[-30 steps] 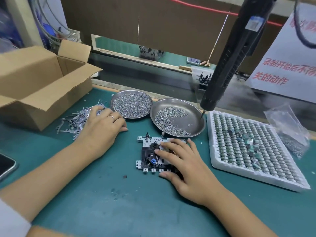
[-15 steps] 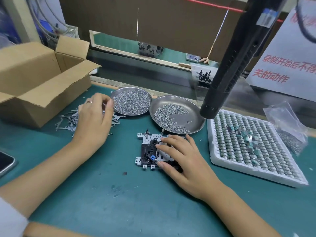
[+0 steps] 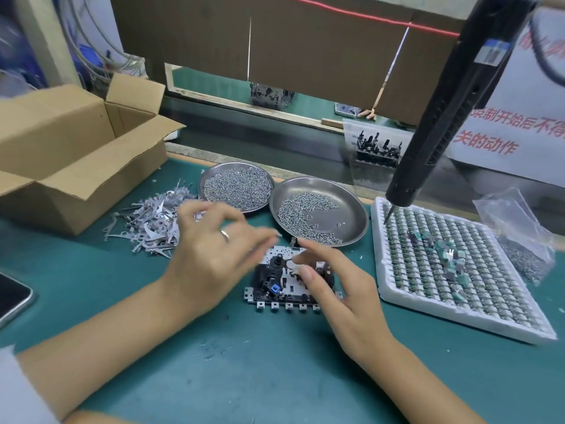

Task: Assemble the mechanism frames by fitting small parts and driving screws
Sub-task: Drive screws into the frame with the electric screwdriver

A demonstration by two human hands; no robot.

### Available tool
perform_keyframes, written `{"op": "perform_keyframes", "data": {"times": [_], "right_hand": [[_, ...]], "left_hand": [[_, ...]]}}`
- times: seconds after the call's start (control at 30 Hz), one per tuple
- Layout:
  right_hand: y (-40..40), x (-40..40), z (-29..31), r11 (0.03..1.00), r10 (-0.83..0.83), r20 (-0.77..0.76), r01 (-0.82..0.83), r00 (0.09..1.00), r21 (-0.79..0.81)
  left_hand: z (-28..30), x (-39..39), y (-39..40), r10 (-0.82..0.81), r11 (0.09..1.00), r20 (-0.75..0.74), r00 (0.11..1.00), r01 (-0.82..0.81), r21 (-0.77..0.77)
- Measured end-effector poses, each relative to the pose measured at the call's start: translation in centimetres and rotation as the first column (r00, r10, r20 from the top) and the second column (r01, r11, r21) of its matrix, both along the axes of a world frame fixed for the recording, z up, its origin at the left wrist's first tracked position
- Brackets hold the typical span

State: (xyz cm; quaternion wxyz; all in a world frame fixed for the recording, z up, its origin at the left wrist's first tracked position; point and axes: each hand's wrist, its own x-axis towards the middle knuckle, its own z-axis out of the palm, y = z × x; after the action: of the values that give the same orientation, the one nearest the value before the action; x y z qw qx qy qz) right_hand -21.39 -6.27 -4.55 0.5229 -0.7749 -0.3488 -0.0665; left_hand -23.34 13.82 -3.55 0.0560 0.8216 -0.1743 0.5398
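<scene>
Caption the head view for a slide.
Both hands, left hand and right hand, over a mechanism frame beside two screw dishes.

Even, bright overhead light with soft shadows — the left hand [image 3: 211,258] smears with motion blur, and wide-angle bending curves the edges.

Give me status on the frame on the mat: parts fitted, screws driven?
Done: the mechanism frame on the green mat already carries black parts and a blue piece. In hand: the left hand, motion-blurred, is over the frame's left edge; whether it holds a metal part is unclear. The right hand rests fingers on the frame. Left: screwdriving; the electric screwdriver hangs untouched, screws sit in both dishes.
</scene>
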Motion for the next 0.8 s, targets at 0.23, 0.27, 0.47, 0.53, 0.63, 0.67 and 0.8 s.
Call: {"op": "perform_keyframes", "data": {"times": [0.23,0.27,0.47,0.53,0.63,0.67,0.8], "right_hand": [[0.3,-0.3,1.1,0.947,0.085,-0.305,0.019,0.949,0.322],[0.2,-0.2,1.1,0.949,0.085,-0.310,0.018,0.947,0.314],[0.1,0.1,0.8,0.965,0.033,-0.296,0.046,0.955,0.257],[-0.2,0.5,0.7,0.965,-0.007,-0.296,0.084,0.955,0.248],[-0.4,0.7,0.7,0.966,-0.067,-0.270,0.131,0.960,0.223],[-0.4,0.8,0.7,0.966,-0.078,-0.265,0.139,0.961,0.220],[-0.5,0.9,0.6,0.969,-0.082,-0.270,0.140,0.959,0.203]], "left_hand": [[0.2,-0.1,-2.9,-0.073,0.980,0.173,0.982,0.039,0.194],[0.1,0.0,-2.9,-0.074,0.986,0.152,0.986,0.049,0.160],[-0.8,0.1,-2.8,-0.223,0.969,-0.151,0.963,0.202,-0.139],[-0.6,0.2,-2.6,-0.275,0.945,-0.242,0.930,0.216,-0.246],[-0.5,0.1,-2.5,-0.336,0.903,-0.306,0.891,0.213,-0.372],[-0.5,0.1,-2.4,-0.343,0.894,-0.318,0.884,0.203,-0.399],[-0.5,0.1,-2.5,-0.376,0.844,-0.374,0.848,0.147,-0.515]]}}
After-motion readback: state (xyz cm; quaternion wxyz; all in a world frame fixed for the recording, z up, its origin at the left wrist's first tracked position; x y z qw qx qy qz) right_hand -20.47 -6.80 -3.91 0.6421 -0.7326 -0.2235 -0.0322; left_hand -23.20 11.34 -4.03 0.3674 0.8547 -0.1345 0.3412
